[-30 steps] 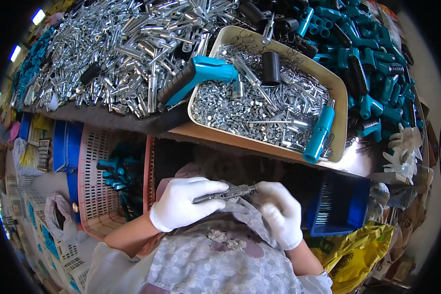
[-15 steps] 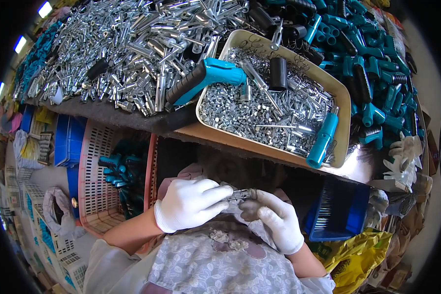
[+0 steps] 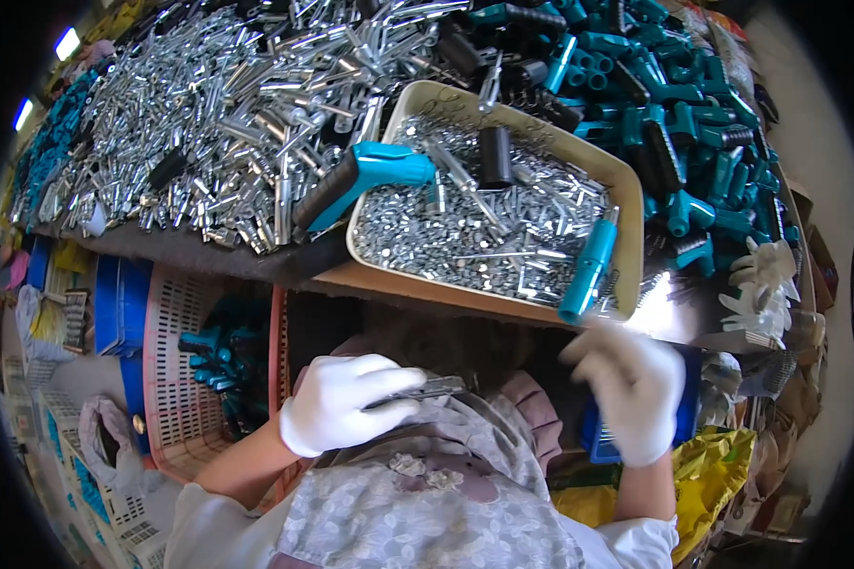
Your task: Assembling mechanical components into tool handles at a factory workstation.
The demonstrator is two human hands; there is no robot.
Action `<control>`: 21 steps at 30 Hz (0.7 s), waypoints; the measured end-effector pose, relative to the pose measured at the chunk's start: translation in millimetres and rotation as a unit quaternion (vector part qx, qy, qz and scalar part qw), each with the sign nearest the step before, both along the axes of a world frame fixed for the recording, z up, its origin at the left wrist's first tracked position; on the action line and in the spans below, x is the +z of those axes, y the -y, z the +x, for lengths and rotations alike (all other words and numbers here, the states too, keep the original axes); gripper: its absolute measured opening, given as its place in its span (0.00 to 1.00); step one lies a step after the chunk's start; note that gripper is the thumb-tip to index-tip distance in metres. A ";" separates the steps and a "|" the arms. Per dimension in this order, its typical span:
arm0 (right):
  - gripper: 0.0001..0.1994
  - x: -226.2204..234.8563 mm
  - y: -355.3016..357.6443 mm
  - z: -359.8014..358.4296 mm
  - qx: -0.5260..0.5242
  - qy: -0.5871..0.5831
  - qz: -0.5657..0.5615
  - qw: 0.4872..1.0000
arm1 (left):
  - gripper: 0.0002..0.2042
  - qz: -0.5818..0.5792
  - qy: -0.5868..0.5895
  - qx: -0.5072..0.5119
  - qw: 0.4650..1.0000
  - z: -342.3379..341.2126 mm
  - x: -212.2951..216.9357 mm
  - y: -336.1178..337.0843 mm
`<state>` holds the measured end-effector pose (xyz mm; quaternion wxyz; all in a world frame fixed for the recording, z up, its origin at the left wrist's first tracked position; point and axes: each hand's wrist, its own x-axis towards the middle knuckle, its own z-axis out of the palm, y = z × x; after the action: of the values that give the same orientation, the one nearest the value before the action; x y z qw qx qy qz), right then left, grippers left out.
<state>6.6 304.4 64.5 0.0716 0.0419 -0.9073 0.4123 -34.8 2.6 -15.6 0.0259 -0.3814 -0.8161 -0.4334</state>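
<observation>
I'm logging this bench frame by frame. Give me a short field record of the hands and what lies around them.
left hand: gloved left hand grips a small grey metal part
right hand: gloved right hand, blurred, raised near the tray, appears empty
tray: beige tray of small metal pieces
in tray: teal handle
left side: pink basket

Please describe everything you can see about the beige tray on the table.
The beige tray is a shallow, rounded-corner rectangle, plastic by its look, lying tilted at the near table edge. It is filled with small shiny metal screws and pins. A teal handle lies at its right end, a black sleeve near the top, and a teal and black handle leans over its left rim. Loose metal parts press against its left side. No hand touches it.
</observation>
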 end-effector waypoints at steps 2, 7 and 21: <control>0.15 21.9 -16.1 -34.7 -0.013 -0.251 0.251 0.935 | 0.14 0.026 0.025 0.019 0.999 2.9 0.1 -1.0; 0.19 10.2 -39.8 -95.1 0.167 -0.165 0.399 0.886 | 0.15 0.052 0.037 0.020 0.998 8.8 4.8 -8.1; 0.16 -38.8 27.1 10.6 -0.069 0.106 -0.507 0.853 | 0.17 0.062 0.065 0.019 0.996 2.3 17.2 -13.0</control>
<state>17.2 277.3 25.7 0.0141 -0.1069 -0.5751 0.8110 -32.5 15.6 1.6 0.0050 -0.3342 -0.7949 -0.5064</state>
